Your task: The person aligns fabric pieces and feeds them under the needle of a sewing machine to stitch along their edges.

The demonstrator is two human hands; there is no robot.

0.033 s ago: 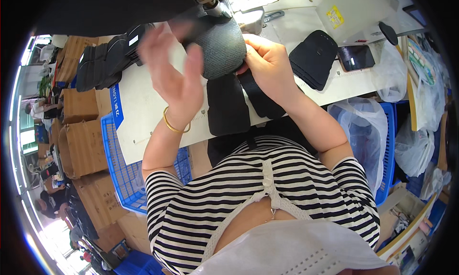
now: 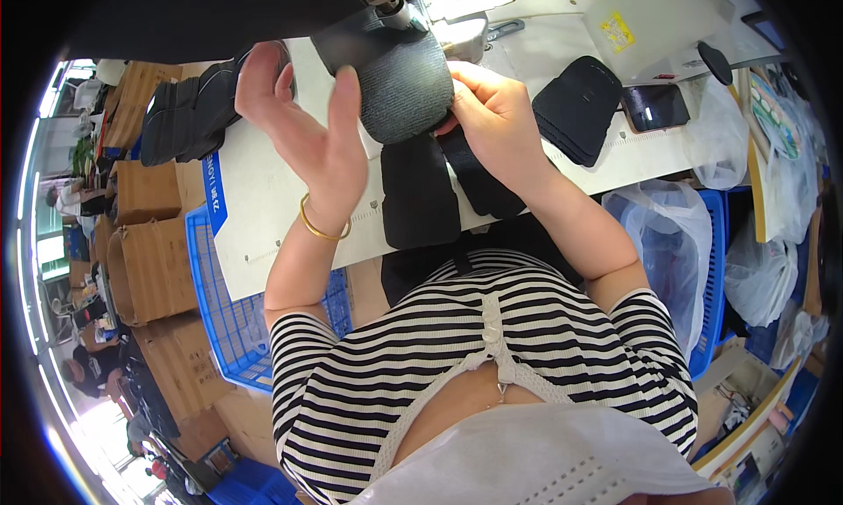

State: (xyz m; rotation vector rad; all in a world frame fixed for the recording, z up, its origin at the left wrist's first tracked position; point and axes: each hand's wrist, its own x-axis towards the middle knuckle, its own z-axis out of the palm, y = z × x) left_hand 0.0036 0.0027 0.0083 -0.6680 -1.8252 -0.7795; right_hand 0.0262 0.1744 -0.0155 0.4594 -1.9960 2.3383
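A dark, rounded piece of ribbed fabric (image 2: 406, 92) lies under the presser foot (image 2: 397, 15) of a sewing machine. My right hand (image 2: 496, 123) pinches its right edge between thumb and fingers. My left hand (image 2: 307, 140) is raised at the fabric's left side, fingers spread, holding nothing; its thumb tip is close to the fabric's edge, and I cannot tell if they touch. Two black fabric panels, one on the left (image 2: 420, 193) and one on the right (image 2: 487, 184), hang over the table's near edge below the piece.
Stacked black pieces (image 2: 580, 105) lie on the right beside a phone (image 2: 654, 107). More black bundles (image 2: 186, 119) sit at the far left. Blue baskets stand below the table, left (image 2: 206, 281) and right (image 2: 716, 268), the right one lined with plastic. Cardboard boxes (image 2: 158, 272) stand farther left.
My left hand has moved slightly left, away from the fabric, and is less blurred. My right hand and the fabric stay almost in place.
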